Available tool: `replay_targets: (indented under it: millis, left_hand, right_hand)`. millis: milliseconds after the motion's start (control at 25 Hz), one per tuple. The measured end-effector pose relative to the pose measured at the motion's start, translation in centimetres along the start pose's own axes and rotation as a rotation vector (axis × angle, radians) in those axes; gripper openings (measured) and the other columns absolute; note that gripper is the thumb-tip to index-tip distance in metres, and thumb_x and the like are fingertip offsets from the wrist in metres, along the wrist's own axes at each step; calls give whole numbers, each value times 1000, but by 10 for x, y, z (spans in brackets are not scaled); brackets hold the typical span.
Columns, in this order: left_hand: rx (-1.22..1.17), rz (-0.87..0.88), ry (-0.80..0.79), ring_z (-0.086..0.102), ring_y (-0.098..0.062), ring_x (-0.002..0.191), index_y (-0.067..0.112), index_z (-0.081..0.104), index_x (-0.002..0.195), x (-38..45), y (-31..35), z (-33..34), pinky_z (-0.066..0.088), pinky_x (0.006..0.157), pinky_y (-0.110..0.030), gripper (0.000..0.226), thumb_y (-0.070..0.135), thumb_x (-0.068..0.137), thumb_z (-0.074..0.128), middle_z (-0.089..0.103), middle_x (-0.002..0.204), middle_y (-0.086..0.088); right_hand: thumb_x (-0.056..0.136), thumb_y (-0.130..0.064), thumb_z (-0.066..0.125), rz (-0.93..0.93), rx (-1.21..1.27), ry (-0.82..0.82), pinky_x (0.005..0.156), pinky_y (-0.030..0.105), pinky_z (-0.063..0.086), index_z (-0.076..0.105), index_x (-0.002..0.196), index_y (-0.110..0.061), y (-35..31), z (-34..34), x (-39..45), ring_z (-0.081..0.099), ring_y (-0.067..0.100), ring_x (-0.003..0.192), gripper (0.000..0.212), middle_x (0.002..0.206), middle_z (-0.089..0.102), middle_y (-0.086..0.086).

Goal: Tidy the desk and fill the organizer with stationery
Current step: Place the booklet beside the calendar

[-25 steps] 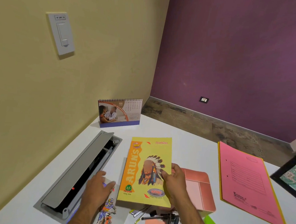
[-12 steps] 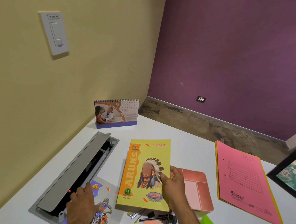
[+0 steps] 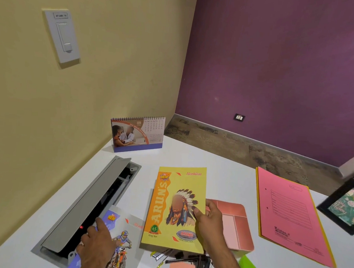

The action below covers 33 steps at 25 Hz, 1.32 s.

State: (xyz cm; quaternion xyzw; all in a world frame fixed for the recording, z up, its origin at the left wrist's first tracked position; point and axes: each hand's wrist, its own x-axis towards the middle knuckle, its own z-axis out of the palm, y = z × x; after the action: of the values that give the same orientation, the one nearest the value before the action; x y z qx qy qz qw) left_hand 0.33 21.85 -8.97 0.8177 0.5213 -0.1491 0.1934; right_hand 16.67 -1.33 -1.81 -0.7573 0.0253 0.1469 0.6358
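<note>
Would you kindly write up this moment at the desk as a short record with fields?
left hand: the left hand rests on the motorbike notebook, fingers fairly straight
right hand: the right hand has a grip on the right edge of the yellow notebook
organizer: the pink organizer lies partly behind that notebook, its visible compartments empty
loose stationery: pens at the near edge
elsewhere: pink folder lies flat at right; desk calendar stands at the back

Yellow notebook [image 3: 173,206] overlaps the pink organizer [image 3: 236,224]; pens [image 3: 185,258] lie scattered just below.
</note>
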Motion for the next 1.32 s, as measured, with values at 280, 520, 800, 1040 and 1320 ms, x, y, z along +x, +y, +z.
replay_targets:
  millis: [280, 520, 800, 1040, 1320]
  left_hand:
    - [69, 206, 218, 54, -15, 95, 22, 40, 129, -9, 19, -26, 51, 78, -33, 87, 59, 62, 81, 49, 109, 0]
    - [-182, 363, 211, 62, -17, 72, 28, 36, 95, -7, 52, -64, 55, 61, -31, 32, 38, 87, 65, 64, 89, 3]
    - [-639, 463, 232, 60, -23, 74, 26, 47, 92, -1, 83, -99, 52, 63, -37, 11, 30, 95, 57, 66, 87, 1]
    - [-1278, 353, -34, 67, -26, 66, 15, 61, 96, -23, 98, -119, 54, 60, -37, 9, 23, 97, 58, 72, 91, -15]
    - [-1345, 530, -148, 74, -28, 79, 22, 65, 104, -47, 99, -125, 59, 66, -38, 20, 10, 88, 69, 76, 94, -7]
  right_hand:
    - [88, 1, 63, -14, 44, -2, 93, 49, 54, 66, 103, -25, -2, -5, -1, 66, 20, 107, 30, 108, 73, -2]
    - [91, 6, 58, -3, 180, 20, 71, 48, 60, 63, 106, -13, -6, -12, -2, 72, 26, 91, 24, 103, 74, 7]
    - [89, 11, 57, -13, 291, -40, 76, 45, 57, 61, 109, -7, -15, -9, -9, 71, 32, 95, 28, 101, 75, 11]
    - [89, 9, 59, -19, 307, -116, 74, 41, 57, 63, 109, -9, -27, 7, -16, 71, 30, 94, 27, 103, 75, 10]
    - [92, 4, 58, -51, 222, -107, 70, 34, 58, 64, 111, -15, -38, 29, -21, 73, 22, 90, 27, 100, 76, 3]
